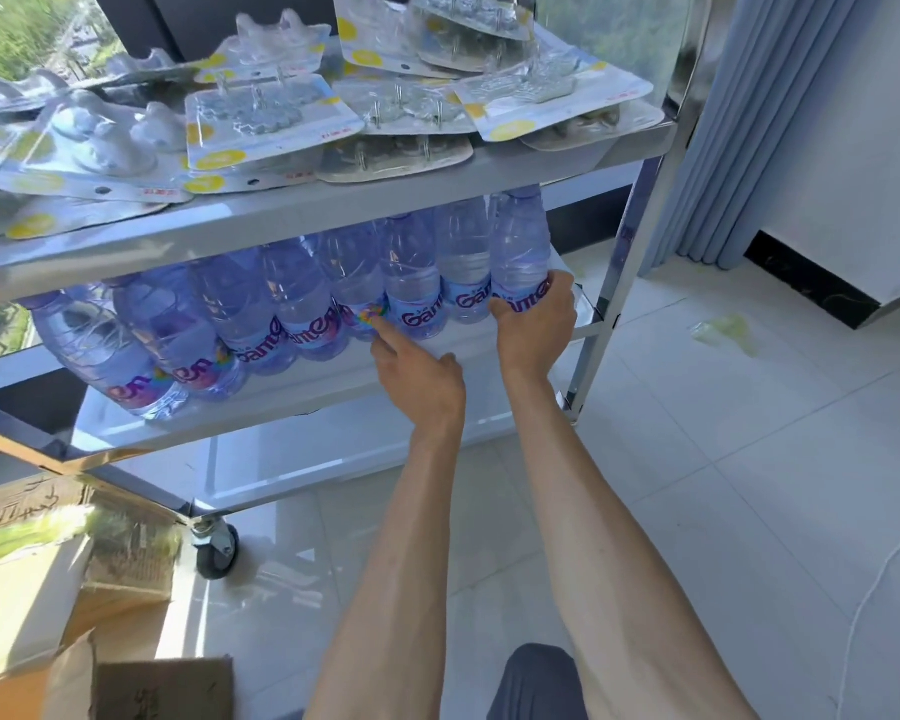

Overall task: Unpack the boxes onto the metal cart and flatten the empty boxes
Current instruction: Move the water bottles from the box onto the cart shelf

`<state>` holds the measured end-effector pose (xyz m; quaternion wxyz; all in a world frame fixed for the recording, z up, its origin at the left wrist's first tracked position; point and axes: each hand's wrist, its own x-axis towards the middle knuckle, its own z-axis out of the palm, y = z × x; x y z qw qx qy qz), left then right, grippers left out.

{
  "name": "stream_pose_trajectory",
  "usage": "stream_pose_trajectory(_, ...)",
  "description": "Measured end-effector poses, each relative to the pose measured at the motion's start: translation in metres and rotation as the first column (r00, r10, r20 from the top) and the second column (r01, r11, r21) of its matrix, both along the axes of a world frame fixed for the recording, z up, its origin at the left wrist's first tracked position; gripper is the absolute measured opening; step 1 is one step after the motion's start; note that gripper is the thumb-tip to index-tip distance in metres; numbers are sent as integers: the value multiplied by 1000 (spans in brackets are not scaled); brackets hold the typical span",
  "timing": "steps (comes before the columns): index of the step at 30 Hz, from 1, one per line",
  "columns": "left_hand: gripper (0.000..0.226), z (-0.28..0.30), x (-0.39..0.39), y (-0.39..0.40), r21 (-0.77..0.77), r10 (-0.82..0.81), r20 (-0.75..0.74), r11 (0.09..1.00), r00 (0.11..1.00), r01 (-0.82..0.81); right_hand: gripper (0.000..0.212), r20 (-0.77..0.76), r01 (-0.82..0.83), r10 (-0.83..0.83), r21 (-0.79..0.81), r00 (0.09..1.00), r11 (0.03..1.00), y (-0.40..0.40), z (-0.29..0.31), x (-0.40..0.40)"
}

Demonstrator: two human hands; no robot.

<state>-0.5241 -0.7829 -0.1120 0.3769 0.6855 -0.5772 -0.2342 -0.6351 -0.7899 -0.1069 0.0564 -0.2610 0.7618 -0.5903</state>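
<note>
A metal cart [302,213] stands in front of me with three shelves. Its middle shelf holds a row of several clear blue water bottles [261,304]. My right hand [533,324] grips the rightmost bottle [520,252] at its label, near the shelf's right end. My left hand [417,376] touches the label of a bottle [357,283] in the middle of the row with its index finger; the other fingers are curled. The top shelf is piled with several clear blister packs [271,116]. Open cardboard boxes [126,558] lie on the floor at the lower left.
The cart's bottom shelf [281,459] sits low above the tiled floor, with a caster wheel [217,548] at the front. A blue curtain [780,122] hangs at the right. A scrap of plastic [723,330] and a thin white cord [874,589] lie on the floor. My knee [536,683] shows at the bottom.
</note>
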Motion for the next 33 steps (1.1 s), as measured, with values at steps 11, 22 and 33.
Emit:
stream_pose_trajectory(11, 112, 3, -6, -9, 126, -42, 69, 992, 997, 34, 63, 12, 53, -53, 0, 999, 999, -25, -3, -6)
stream_pose_trajectory(22, 97, 28, 19, -23, 70, 152, -23, 986, 988, -150, 72, 6, -7, 8, -38, 1000, 999, -26, -16, 1)
stream_pose_trajectory(33, 75, 19, 24, -36, 61, 207, -38, 977, 978, -204, 79, -38, -56, 59, 78, 998, 995, -39, -21, -6)
